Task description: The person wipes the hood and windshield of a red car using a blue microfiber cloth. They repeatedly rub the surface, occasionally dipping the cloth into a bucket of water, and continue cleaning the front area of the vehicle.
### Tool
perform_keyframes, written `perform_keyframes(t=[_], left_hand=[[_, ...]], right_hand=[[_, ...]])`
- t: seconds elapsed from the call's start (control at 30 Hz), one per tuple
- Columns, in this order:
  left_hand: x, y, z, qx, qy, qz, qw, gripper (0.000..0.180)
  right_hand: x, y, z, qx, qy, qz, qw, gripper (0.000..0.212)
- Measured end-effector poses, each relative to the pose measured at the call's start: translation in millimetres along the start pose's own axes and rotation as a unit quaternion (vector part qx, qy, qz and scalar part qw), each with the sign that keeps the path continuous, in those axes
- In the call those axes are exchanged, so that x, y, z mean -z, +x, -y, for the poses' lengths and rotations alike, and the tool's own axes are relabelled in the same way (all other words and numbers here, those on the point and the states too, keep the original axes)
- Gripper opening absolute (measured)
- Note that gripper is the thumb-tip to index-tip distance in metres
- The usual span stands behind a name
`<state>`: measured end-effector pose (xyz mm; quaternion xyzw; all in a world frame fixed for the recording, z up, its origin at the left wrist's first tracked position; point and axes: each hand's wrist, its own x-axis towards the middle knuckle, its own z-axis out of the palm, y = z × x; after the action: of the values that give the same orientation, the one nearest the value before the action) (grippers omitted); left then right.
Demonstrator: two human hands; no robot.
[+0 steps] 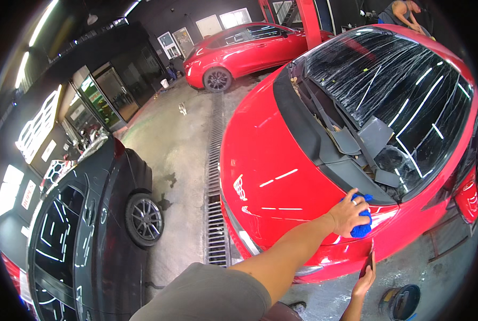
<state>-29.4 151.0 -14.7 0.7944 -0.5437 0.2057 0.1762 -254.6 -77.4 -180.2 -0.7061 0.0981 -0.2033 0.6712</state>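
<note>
My left hand [349,214], with a ring on one finger, presses a blue cloth [362,230] onto the red car's hood [282,176], near the base of the windshield. Its fingers are curled over the cloth. Lower down, beside the car's front fender, my right hand [363,283] grips a thin, flat, dark brown object [369,258] whose kind I cannot make out. White streaks cover the windshield [378,80], and dark flat pieces lie by the wipers [375,136].
A dark bucket [402,302] stands on the wet floor below the fender. At left is a black car [105,214]; a floor grate [215,214] runs between the cars. Behind are another red car [249,51] and a red post [308,24]. A person [402,16] leans over at the far right.
</note>
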Motion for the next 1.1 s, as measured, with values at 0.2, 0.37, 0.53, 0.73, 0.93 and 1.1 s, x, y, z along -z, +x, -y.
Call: perform_keyframes(t=[0.2,0.37,0.53,0.73,0.93,1.1], left_hand=[[1.8,-33.3,-26.4,0.123,0.021,0.031,0.992,0.096],[15.7,4.5,-15.8,-0.022,0.032,0.121,0.992,0.101],[4.4,15.5,-29.3,-0.044,0.038,0.017,0.998,0.053],[-6.3,163.6,-106.5,0.093,-0.114,-0.065,0.987,0.049],[-0.8,272.9,-115.6,0.138,-0.155,-0.086,0.974,0.049],[-17.3,237.6,-92.2,0.090,-0.055,-0.122,0.987,0.059]], right_hand=[[105.7,-86.0,-22.2,-0.292,0.254,-0.268,0.882,0.026],[168.3,-154.6,-17.4,-0.280,0.211,-0.271,0.897,0.045],[149.4,-186.1,6.1,-0.309,0.285,-0.267,0.867,0.033],[115.2,-88.3,17.6,-0.290,0.384,-0.113,0.869,0.077],[49.1,130.6,101.5,0.027,0.003,-0.119,0.993,0.071],[14.0,168.6,99.8,0.109,-0.337,-0.148,0.923,0.076]])
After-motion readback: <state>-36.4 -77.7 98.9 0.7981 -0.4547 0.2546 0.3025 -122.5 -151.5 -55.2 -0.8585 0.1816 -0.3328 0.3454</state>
